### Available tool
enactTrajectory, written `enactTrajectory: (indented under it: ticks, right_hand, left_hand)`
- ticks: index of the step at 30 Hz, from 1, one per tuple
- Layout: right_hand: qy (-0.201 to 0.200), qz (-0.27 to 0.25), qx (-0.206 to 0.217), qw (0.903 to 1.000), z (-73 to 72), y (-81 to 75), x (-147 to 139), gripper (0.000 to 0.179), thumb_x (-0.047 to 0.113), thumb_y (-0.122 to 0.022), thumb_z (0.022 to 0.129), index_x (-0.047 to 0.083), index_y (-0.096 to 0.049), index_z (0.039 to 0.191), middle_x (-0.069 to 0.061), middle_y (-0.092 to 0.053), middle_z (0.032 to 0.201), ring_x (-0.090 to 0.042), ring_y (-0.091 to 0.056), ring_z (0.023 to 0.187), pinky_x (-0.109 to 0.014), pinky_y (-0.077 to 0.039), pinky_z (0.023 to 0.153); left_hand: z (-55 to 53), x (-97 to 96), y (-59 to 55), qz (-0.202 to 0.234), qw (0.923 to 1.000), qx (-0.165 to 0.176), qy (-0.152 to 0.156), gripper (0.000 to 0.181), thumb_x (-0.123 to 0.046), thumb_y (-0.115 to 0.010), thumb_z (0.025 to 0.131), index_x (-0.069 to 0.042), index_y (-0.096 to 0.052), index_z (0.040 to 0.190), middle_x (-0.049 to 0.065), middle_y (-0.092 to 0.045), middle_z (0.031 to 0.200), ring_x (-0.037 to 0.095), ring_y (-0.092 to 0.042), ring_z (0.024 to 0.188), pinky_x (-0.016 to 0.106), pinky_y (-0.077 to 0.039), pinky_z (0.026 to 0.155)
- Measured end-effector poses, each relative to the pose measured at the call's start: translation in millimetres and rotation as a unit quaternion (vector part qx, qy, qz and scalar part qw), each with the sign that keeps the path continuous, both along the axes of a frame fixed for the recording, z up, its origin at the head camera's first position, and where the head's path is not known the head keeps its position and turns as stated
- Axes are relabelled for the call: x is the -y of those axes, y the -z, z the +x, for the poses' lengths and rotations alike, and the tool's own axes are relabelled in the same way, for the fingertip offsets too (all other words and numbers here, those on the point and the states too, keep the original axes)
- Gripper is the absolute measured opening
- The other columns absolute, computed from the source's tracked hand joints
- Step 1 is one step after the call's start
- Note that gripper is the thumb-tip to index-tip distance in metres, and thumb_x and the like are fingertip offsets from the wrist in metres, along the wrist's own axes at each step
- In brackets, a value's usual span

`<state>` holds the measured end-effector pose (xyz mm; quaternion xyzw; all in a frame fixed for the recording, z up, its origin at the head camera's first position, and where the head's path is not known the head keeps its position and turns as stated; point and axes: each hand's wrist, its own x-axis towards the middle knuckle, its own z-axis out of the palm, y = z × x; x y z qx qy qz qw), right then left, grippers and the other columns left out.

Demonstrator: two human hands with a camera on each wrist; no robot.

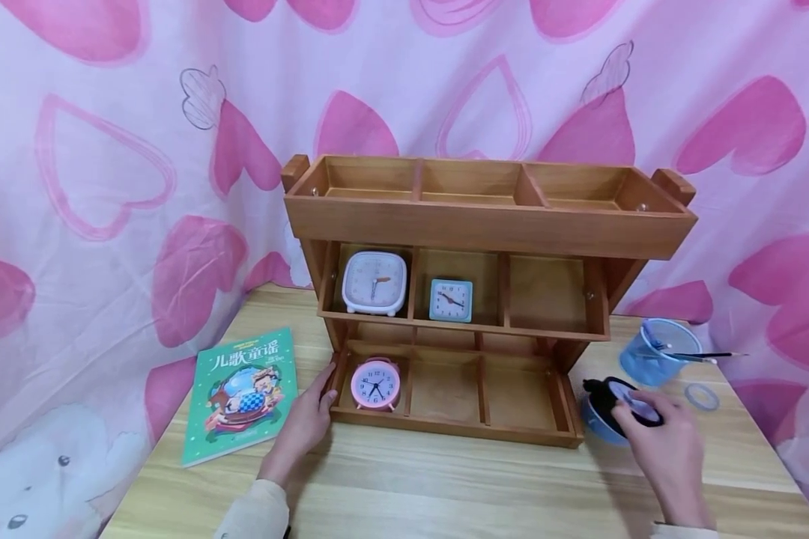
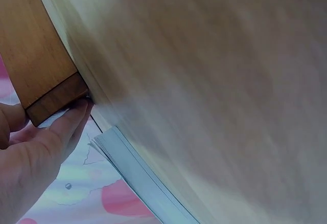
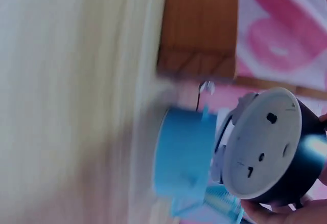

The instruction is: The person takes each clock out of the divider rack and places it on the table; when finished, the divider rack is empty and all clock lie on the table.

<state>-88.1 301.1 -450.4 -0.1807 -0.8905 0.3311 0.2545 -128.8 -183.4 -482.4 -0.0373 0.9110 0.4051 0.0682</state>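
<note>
Holds a round black clock point(image 3: 273, 144) in the right hand point(image 1: 667, 442), with thumb and fingers pinching its rim, just off the right end of a wooden rack point(image 1: 488, 232) and close to a blue container point(image 3: 186, 152). Overlaps that container in the head view; cannot tell whether touching it. Looks smooth and dark around the shell, with a bright highlight in the right wrist view. Shows there a flat, pale grey disc with several small dark marks, ringed by a lighter edge, and beside it a pair of rounded greyish lobes. Presents a tilted, shiny lavender round to the head view, set inside a black border and too blurred to read. Grips the rack's lower left end with the left hand point(image 1: 306, 419), with fingers and thumb bent round the wooden corner. Rises in three divided tiers, with a white clock point(image 1: 375, 281) in the middle tier's left compartment, a teal clock point(image 1: 451, 300) in its centre one, and a round pink clock point(image 1: 375, 383) at bottom left.
</note>
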Motion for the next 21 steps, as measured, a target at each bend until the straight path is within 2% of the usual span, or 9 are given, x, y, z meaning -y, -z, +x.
enactTrajectory:
  ticks: [2, 5, 7, 10, 12, 16, 21]
  right_hand:
    - [0.030, 0.001, -0.020, 0.9993, 2.3, 1.7, -11, 0.027, 0.016, -0.075, 0.077, -0.002, -0.075, 0.097, -0.022, -0.064, 0.104, -0.020, -0.054, 0.090, -0.032, -0.034, 0.069]
    - [0.075, 0.003, -0.047, 0.9961, 2.7, 6.2, -29, 0.026, 0.016, -0.076, 0.075, -0.003, -0.077, 0.092, -0.015, -0.063, 0.093, 0.002, -0.044, 0.081, -0.030, -0.031, 0.066]
    - [0.100, -0.001, -0.055, 0.9935, 2.7, 10.3, -42, 0.027, 0.015, -0.076, 0.073, -0.005, -0.076, 0.091, -0.013, -0.061, 0.086, 0.002, -0.040, 0.078, -0.028, -0.029, 0.066]
    - [0.116, 0.000, -0.050, 0.9920, 2.3, 19.8, -61, 0.029, 0.013, -0.074, 0.073, -0.010, -0.074, 0.090, -0.017, -0.058, 0.081, -0.018, -0.045, 0.083, -0.030, -0.027, 0.068]
    - [0.116, 0.000, -0.035, 0.9926, 2.6, 25.8, -70, 0.031, 0.012, -0.073, 0.073, -0.013, -0.073, 0.091, -0.024, -0.056, 0.083, -0.034, -0.043, 0.089, -0.033, -0.027, 0.071]
    - [0.100, -0.002, 0.019, 0.9948, 3.3, 33.5, -82, 0.037, 0.014, -0.071, 0.076, -0.017, -0.069, 0.095, -0.030, -0.052, 0.092, -0.044, -0.039, 0.101, -0.046, -0.028, 0.079]
    - [0.067, -0.019, 0.102, 0.9923, 4.8, 36.5, -85, 0.052, 0.020, -0.073, 0.079, -0.017, -0.059, 0.113, -0.042, -0.038, 0.117, -0.053, -0.026, 0.122, -0.059, -0.027, 0.090]
  left_hand:
    - [0.0, -0.1, 0.8, 0.002, 1.0000, 0.000, -0.003, 0.054, -0.016, -0.043, 0.107, -0.017, -0.027, 0.158, 0.018, -0.031, 0.159, 0.042, -0.032, 0.143, 0.059, -0.034, 0.111]
    - [0.1, 0.8, 1.6, 0.001, 1.0000, -0.004, -0.004, 0.053, -0.016, -0.043, 0.107, -0.018, -0.027, 0.158, 0.019, -0.032, 0.159, 0.042, -0.033, 0.143, 0.059, -0.034, 0.111]
    - [0.0, 1.3, 1.8, 0.001, 1.0000, -0.008, -0.001, 0.053, -0.016, -0.043, 0.107, -0.017, -0.027, 0.158, 0.019, -0.032, 0.158, 0.042, -0.033, 0.143, 0.059, -0.034, 0.111]
    - [0.2, 1.7, 2.2, -0.001, 0.9999, -0.010, 0.004, 0.054, -0.016, -0.043, 0.107, -0.016, -0.027, 0.158, 0.019, -0.032, 0.158, 0.042, -0.034, 0.142, 0.059, -0.034, 0.111]
    - [0.4, 1.7, 2.2, 0.000, 0.9999, -0.008, 0.006, 0.054, -0.017, -0.043, 0.107, -0.016, -0.027, 0.158, 0.018, -0.032, 0.159, 0.041, -0.034, 0.143, 0.059, -0.034, 0.111]
    - [1.4, 2.5, 1.6, 0.002, 1.0000, -0.004, 0.008, 0.054, -0.017, -0.043, 0.107, -0.016, -0.026, 0.158, 0.018, -0.032, 0.159, 0.042, -0.033, 0.143, 0.059, -0.034, 0.111]
    - [1.9, 3.9, 0.4, -0.001, 1.0000, -0.004, 0.008, 0.054, -0.017, -0.043, 0.107, -0.016, -0.026, 0.158, 0.018, -0.031, 0.159, 0.042, -0.032, 0.143, 0.059, -0.034, 0.111]
